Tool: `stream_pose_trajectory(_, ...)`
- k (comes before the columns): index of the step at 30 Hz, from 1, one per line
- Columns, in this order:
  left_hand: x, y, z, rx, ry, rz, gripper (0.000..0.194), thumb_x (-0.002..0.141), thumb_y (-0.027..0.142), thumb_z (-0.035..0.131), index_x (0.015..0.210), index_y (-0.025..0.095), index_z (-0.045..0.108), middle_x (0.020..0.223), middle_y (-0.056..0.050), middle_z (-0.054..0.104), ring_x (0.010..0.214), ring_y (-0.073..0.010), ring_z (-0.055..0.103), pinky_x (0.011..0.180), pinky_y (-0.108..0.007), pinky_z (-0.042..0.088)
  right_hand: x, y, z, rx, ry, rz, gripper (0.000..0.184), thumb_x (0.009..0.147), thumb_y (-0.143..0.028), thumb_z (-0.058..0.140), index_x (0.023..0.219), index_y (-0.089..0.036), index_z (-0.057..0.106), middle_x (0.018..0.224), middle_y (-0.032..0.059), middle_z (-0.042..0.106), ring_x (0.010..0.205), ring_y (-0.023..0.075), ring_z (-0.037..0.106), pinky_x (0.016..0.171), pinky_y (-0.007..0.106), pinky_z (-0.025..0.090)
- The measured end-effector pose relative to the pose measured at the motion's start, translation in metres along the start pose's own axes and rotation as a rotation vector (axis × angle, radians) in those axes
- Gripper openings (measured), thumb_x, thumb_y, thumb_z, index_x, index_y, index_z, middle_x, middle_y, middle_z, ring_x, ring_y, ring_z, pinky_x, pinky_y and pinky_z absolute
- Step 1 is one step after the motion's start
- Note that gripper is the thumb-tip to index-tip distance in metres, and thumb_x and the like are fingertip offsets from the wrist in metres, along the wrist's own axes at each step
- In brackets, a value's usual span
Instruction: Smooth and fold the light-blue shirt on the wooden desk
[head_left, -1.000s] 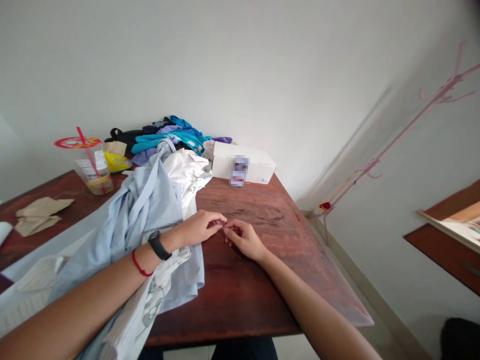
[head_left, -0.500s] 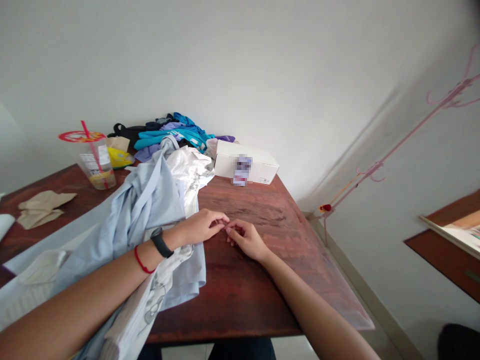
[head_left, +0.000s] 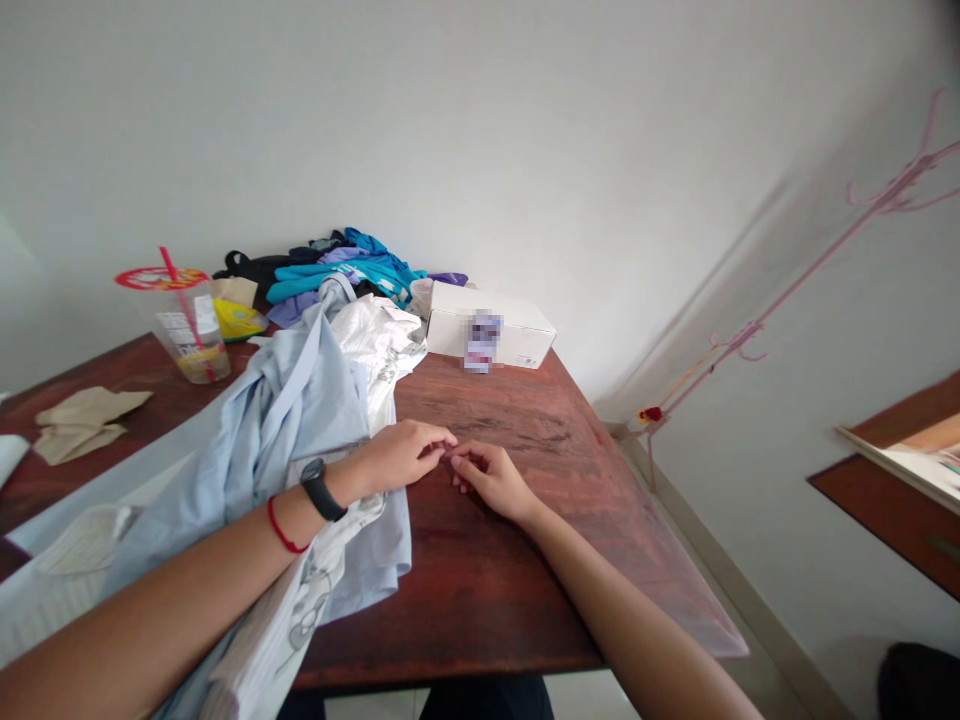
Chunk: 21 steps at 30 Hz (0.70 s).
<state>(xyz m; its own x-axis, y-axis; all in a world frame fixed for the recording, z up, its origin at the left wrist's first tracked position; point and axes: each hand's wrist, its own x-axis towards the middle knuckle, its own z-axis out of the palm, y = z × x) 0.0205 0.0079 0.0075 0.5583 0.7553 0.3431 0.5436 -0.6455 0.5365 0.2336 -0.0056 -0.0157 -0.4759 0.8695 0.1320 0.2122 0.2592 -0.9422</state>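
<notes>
Head view: you look down over a dark wooden table [head_left: 510,590] with both forearms stretched across it.
Left hand: your left hand [head_left: 401,455] lies at the edge of the pale blue shirt [head_left: 277,420], the wrist resting on the cloth and the fingers curled, tips drawn together and pointing at your other hand. You cannot tell from here whether anything is pinched between them.
Right hand: your right hand [head_left: 491,478] rests on bare wood just right of the left one, fingers bent loosely inward. Its fingertips meet or nearly meet those of the left hand; nothing can be made out in its grip.
Shirt: the blue shirt is heaped to the left of both hands and runs under your left forearm down to the near table edge. A white printed garment [head_left: 375,345] lies bunched against it, just beyond your left hand.
Wrist: a black band [head_left: 321,489] and a red string [head_left: 281,527] sit on your left wrist.
Far end of table: a white box [head_left: 491,325] stands well beyond your hands by the wall, with a pile of blue and black clothes [head_left: 337,270] to its left.
Left side: a plastic cup with a red straw [head_left: 180,320] stands well apart from your hands, and crumpled brown paper [head_left: 82,420] lies nearer the left edge.
</notes>
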Motion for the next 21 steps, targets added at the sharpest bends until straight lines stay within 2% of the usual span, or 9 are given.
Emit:
stream_pose_trajectory(5, -0.0008, 0.0027, -0.0017, 0.09, 0.032, 0.043, 0.033, 0.092, 0.011, 0.051, 0.108, 0.025, 0.076, 0.106, -0.002, 0.077, 0.096, -0.0203, 0.071, 0.088, -0.029, 0.05, 0.0008, 0.0033, -0.0003, 0.01, 0.001, 0.002, 0.036, 0.093, -0.053, 0.062, 0.092, -0.017, 0.069, 0.069, 0.0003, 0.065, 0.057, 0.0121, 0.057, 0.059, 0.025, 0.046)
stream_pose_trajectory(8, 0.0002, 0.0031, -0.003, 0.049, 0.03, 0.051, 0.031, 0.093, 0.012, 0.051, 0.109, 0.024, 0.075, 0.107, -0.003, 0.077, 0.097, -0.0197, 0.071, 0.088, -0.028, 0.05, 0.0012, 0.0044, 0.0, 0.03, 0.004, 0.008, 0.035, 0.093, -0.051, 0.062, 0.098, -0.017, 0.069, 0.07, 0.0, 0.065, 0.057, 0.012, 0.057, 0.058, 0.025, 0.046)
stream_pose_trajectory(21, 0.0019, -0.0032, 0.0, -0.132, -0.028, 0.003, 0.024, 0.094, 0.017, 0.056, 0.11, 0.02, 0.073, 0.096, -0.002, 0.076, 0.082, -0.0162, 0.069, 0.077, -0.025, 0.05, -0.0001, 0.0004, -0.0003, 0.035, -0.011, 0.011, 0.034, 0.093, -0.049, 0.062, 0.096, -0.016, 0.068, 0.071, 0.0007, 0.065, 0.057, 0.0118, 0.057, 0.059, 0.025, 0.046)
